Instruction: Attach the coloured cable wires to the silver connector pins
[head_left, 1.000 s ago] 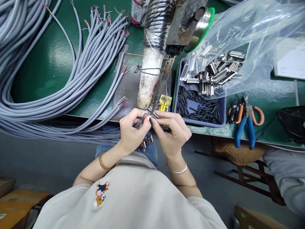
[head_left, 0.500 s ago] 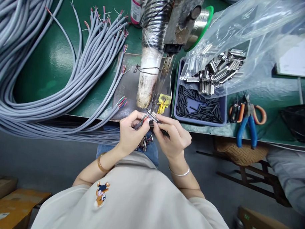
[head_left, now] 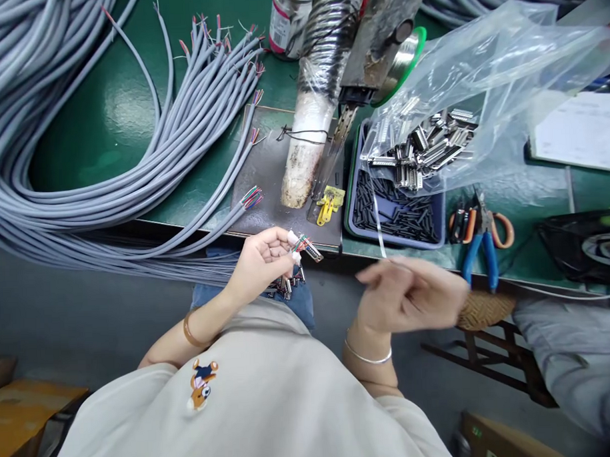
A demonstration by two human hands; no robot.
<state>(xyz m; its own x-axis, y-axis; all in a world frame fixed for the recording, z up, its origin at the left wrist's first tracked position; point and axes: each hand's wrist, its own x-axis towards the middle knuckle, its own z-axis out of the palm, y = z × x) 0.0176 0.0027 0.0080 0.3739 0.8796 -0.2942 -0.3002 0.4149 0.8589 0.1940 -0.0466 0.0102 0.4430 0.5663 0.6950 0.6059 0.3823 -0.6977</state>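
Note:
My left hand (head_left: 260,262) pinches the end of a grey cable whose coloured wires join a small metal connector (head_left: 311,249), held just below the bench edge. My right hand (head_left: 411,295) is off to the right, below the bench, smeared by motion, so its fingers are unclear. A soldering iron fixture (head_left: 327,154) points down at the dark work mat (head_left: 268,183), next to a yellow clip (head_left: 328,204). Several more connectors (head_left: 288,285) lie in my lap.
Bundles of grey cables (head_left: 107,162) cover the left of the green bench. A blue tray of black sleeves (head_left: 399,215) sits right of the mat, under a clear bag of metal connectors (head_left: 427,147). Blue and orange pliers (head_left: 480,239) lie further right.
My right hand has let go of the connector and swung right, away from the left hand. The left hand still holds the cable end and has dropped slightly from the iron tip.

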